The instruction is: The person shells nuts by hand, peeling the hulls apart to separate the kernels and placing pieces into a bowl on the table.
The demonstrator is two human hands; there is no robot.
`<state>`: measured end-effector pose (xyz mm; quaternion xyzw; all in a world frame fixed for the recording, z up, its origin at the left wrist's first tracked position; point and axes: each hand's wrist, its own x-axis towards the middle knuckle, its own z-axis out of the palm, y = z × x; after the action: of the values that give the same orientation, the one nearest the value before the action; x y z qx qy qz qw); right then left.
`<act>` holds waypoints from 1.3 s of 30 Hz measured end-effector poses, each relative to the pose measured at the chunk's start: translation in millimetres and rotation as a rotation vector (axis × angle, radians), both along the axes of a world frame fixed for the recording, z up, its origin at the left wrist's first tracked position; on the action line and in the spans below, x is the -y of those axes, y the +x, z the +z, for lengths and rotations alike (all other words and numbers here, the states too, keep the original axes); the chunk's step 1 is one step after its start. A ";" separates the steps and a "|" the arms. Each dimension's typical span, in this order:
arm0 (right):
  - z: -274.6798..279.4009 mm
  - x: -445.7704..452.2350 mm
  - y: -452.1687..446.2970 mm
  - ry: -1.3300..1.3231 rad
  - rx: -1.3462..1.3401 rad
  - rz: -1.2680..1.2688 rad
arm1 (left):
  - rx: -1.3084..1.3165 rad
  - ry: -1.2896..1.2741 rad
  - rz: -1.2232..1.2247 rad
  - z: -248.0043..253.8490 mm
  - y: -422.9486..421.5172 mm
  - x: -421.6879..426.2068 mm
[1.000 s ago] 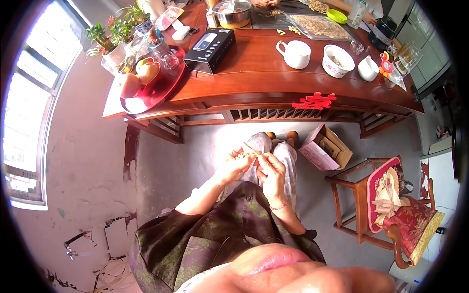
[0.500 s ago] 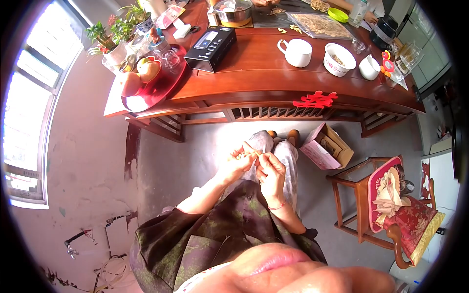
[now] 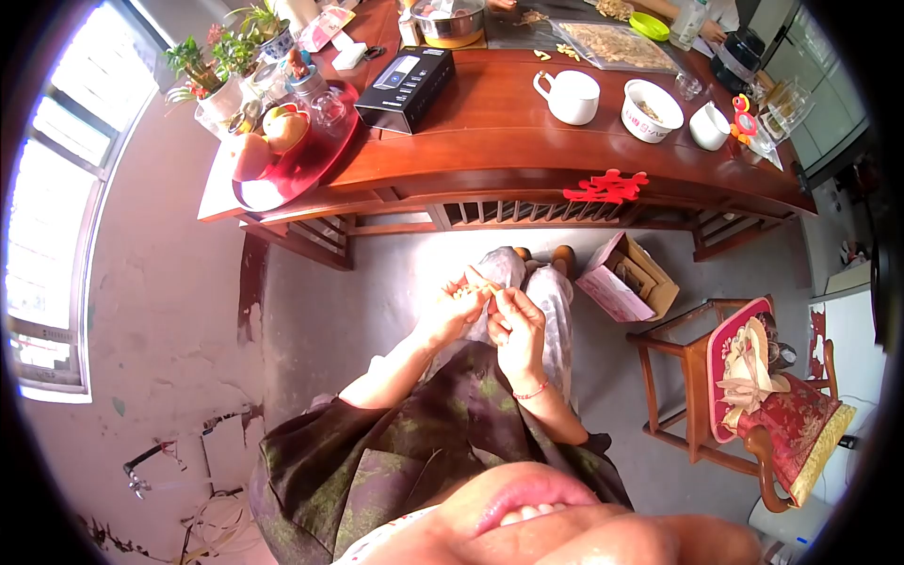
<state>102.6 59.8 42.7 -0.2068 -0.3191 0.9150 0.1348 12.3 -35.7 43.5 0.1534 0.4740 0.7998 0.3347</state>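
My left hand (image 3: 454, 309) is cupped above my lap, its fingers curled around several small pale yellowish pieces (image 3: 466, 291) too small to identify surely. Close against it, my right hand (image 3: 517, 325) has thumb and forefinger pinched at the left fingertips. Whatever lies in that pinch is too small to make out. Both hands are over my light trousers (image 3: 556, 306), between my body and the wooden table (image 3: 452, 141).
On the table are a red tray (image 3: 325, 169) with fruit, a black box (image 3: 407, 89), a white mug (image 3: 573, 98), a white bowl (image 3: 651, 111) and a bag of pale pieces (image 3: 617, 47). An open carton (image 3: 612, 282) and a chair (image 3: 697, 395) stand right. Another person's hand (image 3: 713, 34) shows behind.
The view has shifted slightly. My two hands remain together, with small finger movements and the right hand a little lower at the wrist. Another person's hands at the table's far side have partly left view.
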 end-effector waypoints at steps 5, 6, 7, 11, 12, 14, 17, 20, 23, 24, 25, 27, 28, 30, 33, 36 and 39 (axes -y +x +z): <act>3.3 -2.4 -0.5 0.082 0.026 0.004 | 0.066 -0.069 -0.060 -1.9 -6.3 0.5; 4.9 -2.4 -0.4 0.139 0.051 0.012 | 0.068 -0.062 -0.069 -2.3 -7.3 0.1; 4.4 -2.7 -0.5 0.139 0.051 0.012 | 0.071 -0.055 -0.078 -3.2 -8.0 0.0; -0.4 -4.9 0.9 0.200 0.051 0.065 | 0.034 -0.049 -0.092 -8.7 -9.1 1.9; -1.0 -5.2 1.4 0.223 0.043 0.090 | 0.032 -0.061 -0.084 -6.0 -8.5 1.7; 2.3 -4.9 1.3 0.243 0.050 0.098 | 0.031 -0.074 -0.075 -4.7 -8.2 1.6; 2.5 -6.2 0.6 0.276 0.060 0.120 | 0.040 -0.092 -0.070 -6.2 -8.9 1.7; 0.3 -7.4 0.8 0.274 0.067 0.132 | 0.055 -0.106 -0.067 -8.0 -9.7 0.2; 0.9 -6.7 0.1 0.276 0.071 0.123 | 0.050 -0.107 -0.079 -7.1 -10.2 -0.3; 1.4 -6.6 -0.2 0.291 0.073 0.114 | 0.058 -0.114 -0.072 -5.3 -9.4 -0.9; 1.6 -6.5 -0.6 0.291 0.071 0.115 | 0.064 -0.121 -0.064 -4.3 -9.1 -1.3; 2.0 -6.5 -1.0 0.284 0.078 0.108 | 0.061 -0.118 -0.057 -5.6 -8.4 -2.4; 1.5 -7.0 -0.8 0.284 0.077 0.108 | 0.060 -0.115 -0.051 -6.0 -8.2 -2.6; -1.2 -8.9 0.1 0.387 0.076 0.130 | 0.051 -0.103 -0.062 -4.6 -9.0 -1.9; -7.8 -10.0 -1.3 0.666 0.066 0.084 | 0.039 -0.096 -0.072 -2.0 -8.3 -2.0; -3.5 -8.6 -0.3 0.836 0.101 0.036 | 0.019 -0.102 -0.071 -5.1 -8.8 -2.6; -3.9 -3.7 -3.1 0.975 0.082 -0.073 | -0.014 -0.110 -0.059 -7.3 -9.0 -2.5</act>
<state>99.4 63.5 38.9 -0.1667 -0.7081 0.6447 0.2351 3.3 -33.2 36.1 0.1541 0.5149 0.7613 0.3628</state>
